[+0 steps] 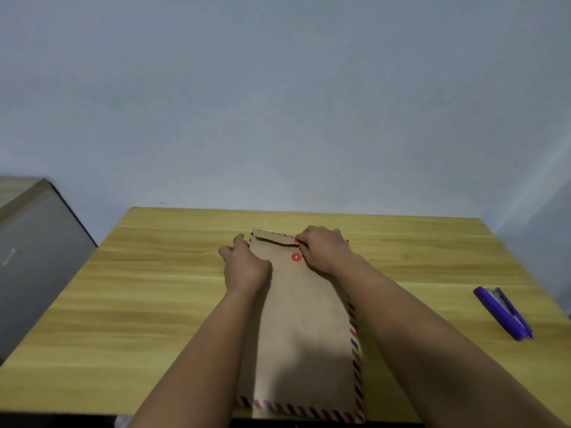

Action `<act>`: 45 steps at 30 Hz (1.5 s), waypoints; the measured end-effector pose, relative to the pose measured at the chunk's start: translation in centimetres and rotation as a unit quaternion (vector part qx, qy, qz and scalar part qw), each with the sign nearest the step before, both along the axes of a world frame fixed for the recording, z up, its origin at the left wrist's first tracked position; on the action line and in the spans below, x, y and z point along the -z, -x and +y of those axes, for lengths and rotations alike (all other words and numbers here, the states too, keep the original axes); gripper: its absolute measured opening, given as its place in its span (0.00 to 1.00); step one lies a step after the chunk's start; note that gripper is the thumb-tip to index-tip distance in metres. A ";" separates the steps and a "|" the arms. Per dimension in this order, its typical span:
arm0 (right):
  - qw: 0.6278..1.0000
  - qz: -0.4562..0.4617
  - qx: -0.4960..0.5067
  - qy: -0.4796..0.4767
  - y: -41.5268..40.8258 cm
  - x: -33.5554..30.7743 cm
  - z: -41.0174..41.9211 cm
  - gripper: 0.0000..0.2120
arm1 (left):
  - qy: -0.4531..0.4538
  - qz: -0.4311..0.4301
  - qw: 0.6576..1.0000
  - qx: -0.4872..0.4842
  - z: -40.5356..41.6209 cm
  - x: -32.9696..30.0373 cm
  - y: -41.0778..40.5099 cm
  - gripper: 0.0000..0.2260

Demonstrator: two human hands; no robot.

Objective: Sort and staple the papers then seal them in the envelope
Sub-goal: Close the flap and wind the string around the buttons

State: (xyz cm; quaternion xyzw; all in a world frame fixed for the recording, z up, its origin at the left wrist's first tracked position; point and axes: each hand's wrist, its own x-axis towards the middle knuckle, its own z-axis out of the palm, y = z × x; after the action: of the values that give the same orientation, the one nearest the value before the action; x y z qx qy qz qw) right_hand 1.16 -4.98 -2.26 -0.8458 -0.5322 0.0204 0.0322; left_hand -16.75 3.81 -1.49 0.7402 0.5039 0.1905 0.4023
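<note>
A yellow wooden counter (154,288) holds a brown envelope (304,329) (striped edges). The right hand (324,250) pinches its flap (273,237); the left hand (244,267) rests flat, fingers straight. A purple stapler (503,313) lies well apart.

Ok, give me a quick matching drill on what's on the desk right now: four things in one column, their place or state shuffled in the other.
Things:
1. envelope
2. stapler
3. left hand
4. right hand

Places or states:
A. lies alone near the table's right edge
B. at the flap, beside the red button
C. lies flat in the middle of the table, flap at the far end
D. rests on the envelope's far left corner

Pairs: 1-C, 2-A, 3-D, 4-B
</note>
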 end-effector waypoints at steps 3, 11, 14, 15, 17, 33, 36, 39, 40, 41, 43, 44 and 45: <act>1.000 -0.015 -0.016 -0.008 0.3 1.0 -1.2 0.19 | 0.035 -0.030 0.998 -0.031 -1.5 0.0 -0.3 0.33; 0.995 0.074 -0.050 -0.050 0.0 0.9 -3.2 0.20 | -0.355 0.174 0.907 0.142 -0.4 1.9 -0.7 0.21; 0.995 0.072 -0.031 -0.054 -0.9 0.5 -2.6 0.18 | -0.373 0.205 0.860 0.283 1.6 2.5 -1.3 0.23; 0.996 0.066 -0.020 -0.050 -1.3 0.3 -2.4 0.17 | -0.353 0.220 0.853 0.316 2.2 2.7 -1.5 0.24; 0.997 0.059 0.002 -0.039 -2.3 0.0 -1.9 0.14 | -0.315 0.237 0.851 0.346 3.1 3.3 -1.8 0.26; 0.995 -0.016 0.088 -0.040 -7.1 -1.4 -2.7 0.09 | -0.301 0.152 0.885 0.322 3.5 5.1 -0.9 0.28; 0.999 0.033 0.019 -0.017 -6.5 -2.0 -2.2 0.16 | -0.299 0.151 0.885 0.323 3.4 5.0 -0.9 0.28; 0.998 0.012 -0.049 0.047 -5.5 -1.9 -1.3 0.16 | -0.301 0.153 0.884 0.322 3.4 5.0 -0.9 0.28; 0.996 -0.016 -0.061 0.064 -5.3 -1.8 -0.9 0.13 | -0.301 0.151 0.885 0.322 3.5 5.0 -1.0 0.28; 0.994 -0.042 -0.072 0.073 -5.1 -1.8 -0.5 0.11 | -0.301 0.148 0.886 0.321 3.4 5.0 -1.0 0.28; 0.988 -0.094 -0.086 0.089 -4.7 -2.1 0.1 0.11 | -0.299 0.144 0.887 0.320 3.5 5.0 -1.0 0.28; 0.984 -0.116 -0.094 0.097 -4.6 -2.2 0.2 0.11 | -0.298 0.144 0.888 0.319 3.5 5.1 -1.0 0.28; 0.980 -0.137 -0.102 0.101 -4.5 -2.2 0.2 0.12 | -0.299 0.145 0.888 0.318 3.5 5.1 -1.0 0.29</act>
State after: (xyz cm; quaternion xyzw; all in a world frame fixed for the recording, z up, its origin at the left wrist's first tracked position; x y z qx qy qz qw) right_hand 5.70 -4.77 -0.08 -0.7810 -0.6098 -0.0386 -0.1288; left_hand -15.77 7.30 -6.64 0.9653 0.2137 0.0847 0.1237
